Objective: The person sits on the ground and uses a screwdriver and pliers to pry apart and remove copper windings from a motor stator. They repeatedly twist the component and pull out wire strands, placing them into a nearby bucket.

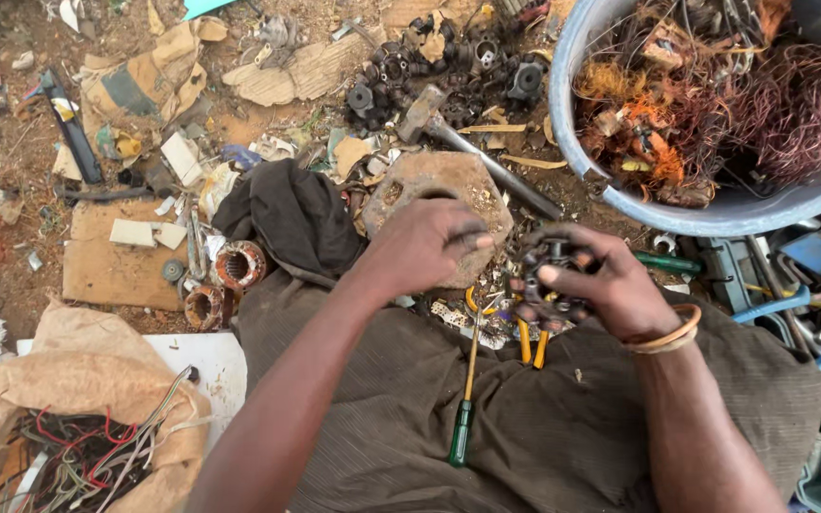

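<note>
Gripping the dark round motor part (553, 280) firmly in the right hand (610, 285) lets the left hand (425, 242), fingers pinched together, perhaps on a small piece, work just beside it.

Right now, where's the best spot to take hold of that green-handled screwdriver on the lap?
Grip the screwdriver by its green handle, the low end nearest the body, coming from above. It lies flat on the brown cloth, shaft pointing away toward the yellow-handled pliers, so the handle is the thick, unobstructed part.
</note>
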